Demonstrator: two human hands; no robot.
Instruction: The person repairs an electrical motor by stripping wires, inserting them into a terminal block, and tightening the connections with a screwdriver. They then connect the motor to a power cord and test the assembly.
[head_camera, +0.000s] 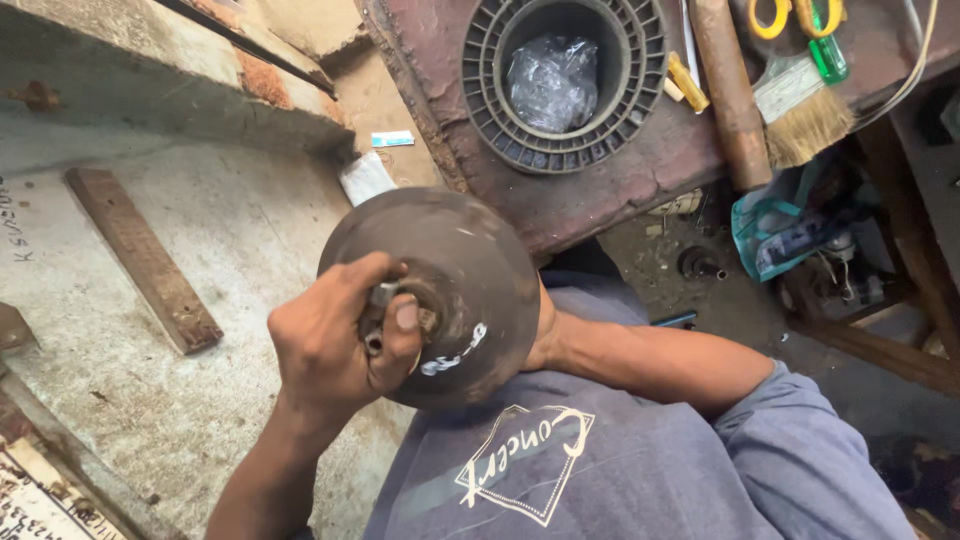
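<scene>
At the centre of the frame, the left hand (335, 335) is clenched around a short metal shaft (380, 300) that sticks out from the hub of a dark round metal disc (460, 280), thumb pressed near the hub. The disc is held up in the air above the person's lap, its face tilted toward the camera, with pale paint marks on its lower part. The right hand (545, 335) is almost wholly hidden behind the disc at its right edge; it seems to brace the back, but whether it grips or only presses I cannot tell.

The disc looks heavy, stiff and rusty-rough rather than slippery, so it likely handles best with one hand on the shaft and the other supporting the rim or back.

Toward the upper middle, on a rusty bench (640, 170), sits a ribbed round housing (560, 85) with a crumpled plastic bag (552, 80) inside. To the upper right lie a wooden handle (730, 90), a brush (805, 115) and yellow-handled scissors (795, 15). At the left, a wooden strip (140, 255) lies on a dusty concrete slab (230, 240).
</scene>
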